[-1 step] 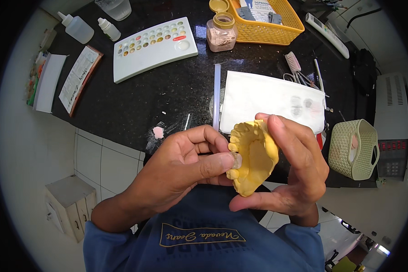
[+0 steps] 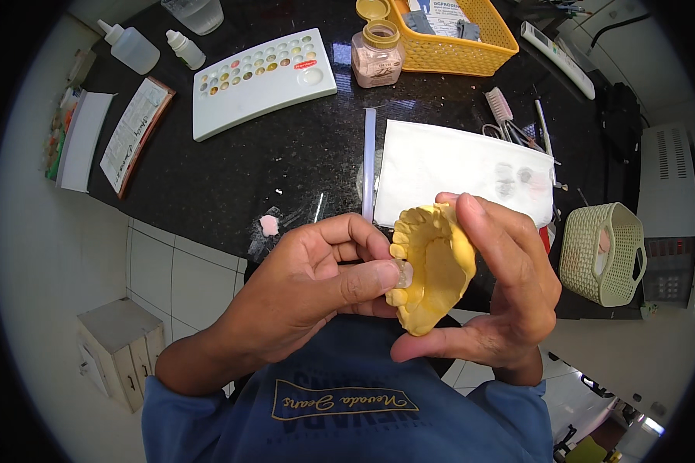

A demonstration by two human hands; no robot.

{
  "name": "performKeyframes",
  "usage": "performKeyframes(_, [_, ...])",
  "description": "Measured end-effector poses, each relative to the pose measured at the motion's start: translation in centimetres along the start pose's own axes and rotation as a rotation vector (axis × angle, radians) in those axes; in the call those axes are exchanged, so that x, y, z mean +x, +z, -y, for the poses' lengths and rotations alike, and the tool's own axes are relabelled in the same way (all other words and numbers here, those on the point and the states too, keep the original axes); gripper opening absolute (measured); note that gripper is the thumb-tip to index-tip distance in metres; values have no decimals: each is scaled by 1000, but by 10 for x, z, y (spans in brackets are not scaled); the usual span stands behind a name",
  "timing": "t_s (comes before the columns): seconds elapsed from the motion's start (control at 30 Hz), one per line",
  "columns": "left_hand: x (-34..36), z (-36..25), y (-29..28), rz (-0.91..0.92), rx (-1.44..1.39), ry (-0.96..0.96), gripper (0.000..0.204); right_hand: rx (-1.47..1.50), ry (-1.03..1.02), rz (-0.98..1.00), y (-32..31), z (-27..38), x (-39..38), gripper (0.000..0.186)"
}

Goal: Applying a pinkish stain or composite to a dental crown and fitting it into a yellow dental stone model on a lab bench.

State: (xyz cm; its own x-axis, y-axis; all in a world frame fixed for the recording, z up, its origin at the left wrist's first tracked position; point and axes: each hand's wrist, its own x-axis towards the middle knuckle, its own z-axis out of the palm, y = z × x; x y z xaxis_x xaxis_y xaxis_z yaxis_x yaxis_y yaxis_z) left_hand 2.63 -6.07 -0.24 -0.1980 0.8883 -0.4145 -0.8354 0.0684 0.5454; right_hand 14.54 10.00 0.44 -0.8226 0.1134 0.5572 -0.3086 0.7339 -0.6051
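Note:
A yellow plaster dental cast (image 2: 439,266) with a row of teeth is held up over the near edge of the bench. My right hand (image 2: 513,282) grips it from the right, fingers at its far end and thumb at its near end. My left hand (image 2: 316,282) is closed at the tooth row. Its thumb and index finger pinch a small translucent, pale piece (image 2: 405,274) set against a gap between the cast's teeth. The fingertips hide part of that piece. Beyond my left hand, a pink lump (image 2: 269,225) lies among white powder on the bench.
White paper (image 2: 448,174) and a translucent strip (image 2: 369,166) lie beyond the cast. Farther back are a palette (image 2: 266,96), an open jar of pink powder (image 2: 378,58) and a yellow basket (image 2: 471,62). A brush (image 2: 500,106) and a pale green basket (image 2: 583,266) stand right.

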Motion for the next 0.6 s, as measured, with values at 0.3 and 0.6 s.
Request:
performKeyframes(0.3, [0, 1, 1, 11, 2, -22, 21, -45, 25, -4, -1, 0, 0, 106])
performKeyframes(0.6, [1, 4, -1, -12, 27, 3, 21, -22, 10, -18, 3, -1, -4, 102])
